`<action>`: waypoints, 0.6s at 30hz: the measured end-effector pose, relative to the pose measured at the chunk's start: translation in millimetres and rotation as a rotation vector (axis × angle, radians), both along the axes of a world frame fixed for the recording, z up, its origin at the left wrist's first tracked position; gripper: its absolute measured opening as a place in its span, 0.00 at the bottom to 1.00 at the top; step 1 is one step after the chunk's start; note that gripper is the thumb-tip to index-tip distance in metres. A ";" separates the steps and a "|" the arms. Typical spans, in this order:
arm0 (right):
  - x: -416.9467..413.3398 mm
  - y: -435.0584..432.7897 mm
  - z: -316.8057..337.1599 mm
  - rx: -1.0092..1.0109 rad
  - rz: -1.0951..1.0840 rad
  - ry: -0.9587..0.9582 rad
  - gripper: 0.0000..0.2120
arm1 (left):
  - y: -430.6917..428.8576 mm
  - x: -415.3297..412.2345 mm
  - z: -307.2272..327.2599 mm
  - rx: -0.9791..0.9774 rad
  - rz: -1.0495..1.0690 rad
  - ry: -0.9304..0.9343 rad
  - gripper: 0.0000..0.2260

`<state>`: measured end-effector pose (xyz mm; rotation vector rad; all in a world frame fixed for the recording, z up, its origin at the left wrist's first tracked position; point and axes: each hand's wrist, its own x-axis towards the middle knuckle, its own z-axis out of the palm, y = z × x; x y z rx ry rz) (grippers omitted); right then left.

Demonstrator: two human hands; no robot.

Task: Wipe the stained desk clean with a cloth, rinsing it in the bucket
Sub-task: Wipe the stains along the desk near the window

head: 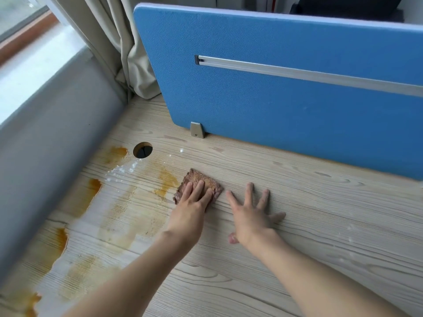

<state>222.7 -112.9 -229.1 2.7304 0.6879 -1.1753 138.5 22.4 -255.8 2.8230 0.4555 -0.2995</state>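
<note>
Along the left edge of the desk (297,225) runs a grey wall panel (45,138) under a pale window ledge (34,72), and a beige curtain (114,42) hangs down into the far left corner. The left part of the wood-grain surface is marked with orange-brown stains (91,193), some as thick dark streaks close to the left edge and others as thin, smeared patches farther in. Near the far left corner is a round cable hole (142,150), with a streak of white specks (123,170) just in front of it. Just right of the stains, about midway between the near and far edges, lies a small brown cloth (199,176), flat on the surface. The left hand (192,202) presses on it with its fingers straight and close together, covering the near half of the cloth. Just beside it, the right hand (249,213) lies palm down on bare wood, fingers spread wide and holding nothing. Along the far edge stands a blue divider (274,106) held by a small metal bracket (197,129), with a silver rail (297,73) running across its face toward the right.
</note>
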 end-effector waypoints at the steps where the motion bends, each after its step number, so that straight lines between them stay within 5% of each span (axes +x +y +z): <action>1: -0.8 0.3 0.4 0.000 0.002 0.002 0.57 | 4.9 -3.6 -2.7 0.001 -0.010 0.010 0.37; 18: -31.9 -4.9 2.3 0.012 0.135 -0.012 0.55 | 21.6 17.4 2.7 -0.038 0.186 0.046 0.33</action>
